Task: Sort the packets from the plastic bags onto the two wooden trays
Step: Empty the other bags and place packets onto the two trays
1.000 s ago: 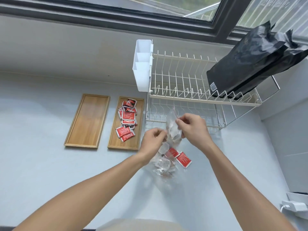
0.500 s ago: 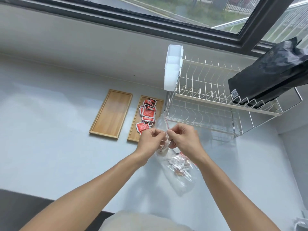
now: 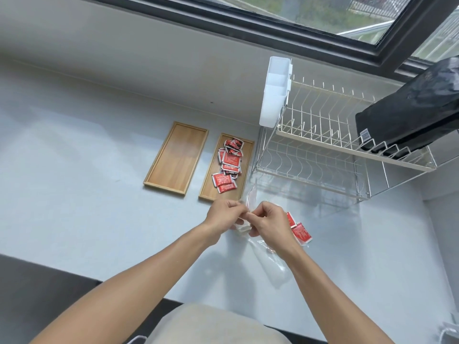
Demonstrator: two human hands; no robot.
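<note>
Clear plastic bag (image 3: 269,263) lies crumpled on the counter (image 3: 87,219) under both hands, left hand (image 3: 224,214) and right hand (image 3: 269,224) pinching its top edge together, two red packets (image 3: 299,232) just right of them, then trays: right tray (image 3: 244,167) holding red packets, left tray (image 3: 177,157) bare.

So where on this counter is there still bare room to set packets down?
The left wooden tray is completely bare. The right wooden tray has free wood only along its left side and near end; red packets crowd the rest. Counter left of the trays is open. Near both hands, the clear plastic bag and loose packets take up the space.
</note>
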